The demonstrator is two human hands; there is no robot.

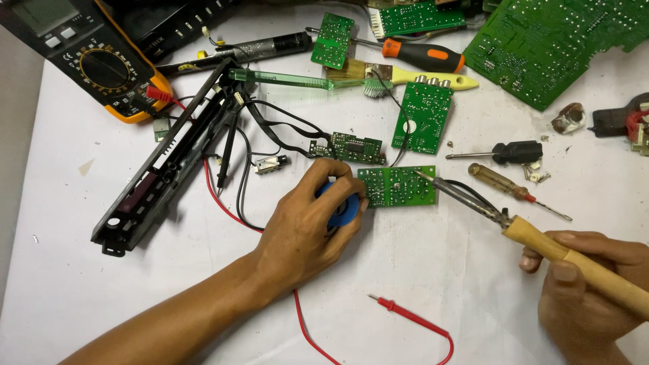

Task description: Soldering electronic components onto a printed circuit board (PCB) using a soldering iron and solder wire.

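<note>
My left hand (pixel 304 226) is closed around a small blue round spool (pixel 340 207) and rests on the white table right beside a small green circuit board (pixel 397 186). My right hand (pixel 585 294) grips the wooden handle of a soldering iron (pixel 541 236). The iron's metal tip touches the board's upper right area. The spool is mostly hidden under my fingers.
A yellow multimeter (pixel 101 64) sits at the top left, its red probe lead (pixel 412 319) trailing across the table. A long black plastic frame (pixel 169 159) lies left. Other green boards (pixel 422 116), screwdrivers (pixel 514 189), a brush (pixel 405 76) and a large board (pixel 554 40) crowd the top.
</note>
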